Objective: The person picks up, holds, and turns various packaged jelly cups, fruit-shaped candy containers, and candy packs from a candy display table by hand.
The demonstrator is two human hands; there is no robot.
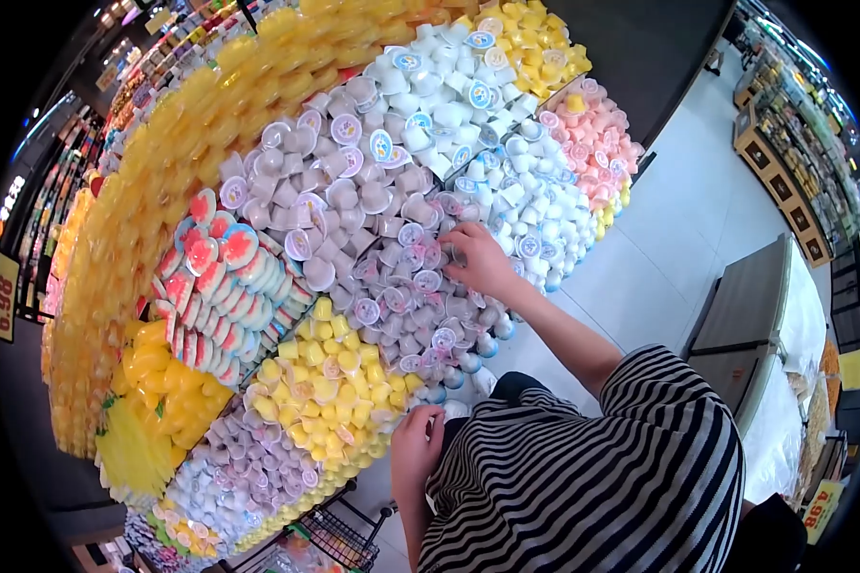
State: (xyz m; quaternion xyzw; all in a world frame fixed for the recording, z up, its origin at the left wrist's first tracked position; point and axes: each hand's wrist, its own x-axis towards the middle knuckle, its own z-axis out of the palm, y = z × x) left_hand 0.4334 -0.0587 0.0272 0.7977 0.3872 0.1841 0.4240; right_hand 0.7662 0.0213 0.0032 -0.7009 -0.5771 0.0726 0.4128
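My right hand reaches over a sloping pile of small greyish-purple jelly cups. Its fingers and thumb are bent down around a cup at the pile's edge; I cannot tell whether that cup is lifted. Near the front edge of the display, my left hand hangs by my body with its fingers curled in, and its palm is hidden. Beside it lie yellow jelly cups. White jelly cups with blue-printed lids fill the section beyond my right hand.
Pink cups lie at the far right corner. Red-and-white packs are stacked behind the yellow cups, below a tall bank of amber cups. A wire cart is at the lower edge. Covered bins stand on the right, past the tiled floor.
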